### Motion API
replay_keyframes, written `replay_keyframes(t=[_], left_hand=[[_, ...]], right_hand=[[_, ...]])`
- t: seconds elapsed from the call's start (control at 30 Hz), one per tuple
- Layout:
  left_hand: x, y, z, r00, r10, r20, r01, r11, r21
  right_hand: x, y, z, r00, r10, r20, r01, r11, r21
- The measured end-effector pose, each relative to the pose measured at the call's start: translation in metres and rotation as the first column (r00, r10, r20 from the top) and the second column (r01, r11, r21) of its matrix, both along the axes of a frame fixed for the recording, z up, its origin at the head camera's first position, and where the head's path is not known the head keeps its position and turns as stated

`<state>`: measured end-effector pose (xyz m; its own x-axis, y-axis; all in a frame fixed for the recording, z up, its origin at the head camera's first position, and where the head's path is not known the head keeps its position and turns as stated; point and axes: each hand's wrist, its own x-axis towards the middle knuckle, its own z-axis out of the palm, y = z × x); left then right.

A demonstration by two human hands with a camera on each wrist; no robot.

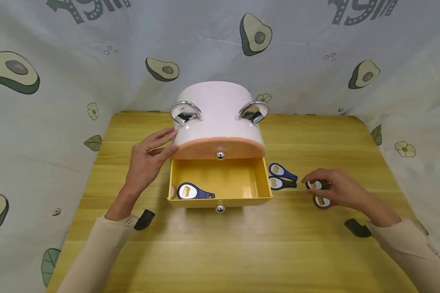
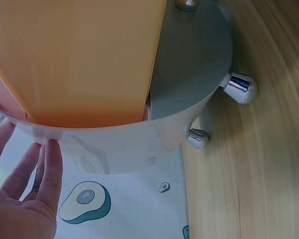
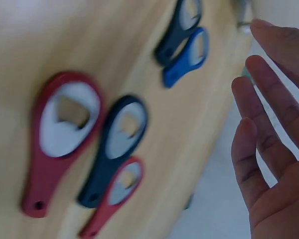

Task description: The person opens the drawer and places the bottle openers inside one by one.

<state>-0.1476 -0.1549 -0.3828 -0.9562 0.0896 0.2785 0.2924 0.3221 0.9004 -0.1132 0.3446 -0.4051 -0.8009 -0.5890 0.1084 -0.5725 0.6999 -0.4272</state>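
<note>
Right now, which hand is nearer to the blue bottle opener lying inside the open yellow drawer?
Left. The left hand rests on the cabinet's side just above the drawer's left corner, close to the blue bottle opener. The right hand hovers over other openers, well beyond the drawer.

Left hand (image 1: 150,156) touches the cabinet (image 1: 218,122) side. Lower drawer (image 1: 220,185) open, one opener (image 1: 192,191) inside. Right hand (image 1: 339,189) over table openers (image 1: 320,193).

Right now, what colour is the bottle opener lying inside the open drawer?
Blue bottle opener, clearest in the head view.
</note>
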Motion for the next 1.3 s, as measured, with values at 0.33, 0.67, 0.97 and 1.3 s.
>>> replay_keyframes(t=[0.33, 0.67, 0.97, 1.3], left_hand=[[0.001, -0.001, 0.001, 1.0, 0.004, 0.002, -0.004, 1.0, 0.004], [0.0, 0.0, 0.0, 1.0, 0.001, 0.0, -0.001, 1.0, 0.013], [0.0, 0.001, 0.0, 1.0, -0.001, 0.001, 0.001, 1.0, 0.019], [0.0, 0.0, 0.0, 1.0, 0.003, -0.004, -0.002, 1.0, 0.012]], right_hand=[[0.014, 0.032, -0.03, 0.992, -0.062, 0.106, 0.058, 0.998, 0.036], [0.022, 0.047, -0.043, 0.984, -0.064, 0.167, 0.064, 0.998, 0.009], [0.026, 0.06, -0.054, 1.0, -0.011, 0.027, 0.01, 0.999, 0.045], [0.029, 0.055, -0.058, 0.995, -0.098, -0.009, 0.098, 0.977, 0.189]])
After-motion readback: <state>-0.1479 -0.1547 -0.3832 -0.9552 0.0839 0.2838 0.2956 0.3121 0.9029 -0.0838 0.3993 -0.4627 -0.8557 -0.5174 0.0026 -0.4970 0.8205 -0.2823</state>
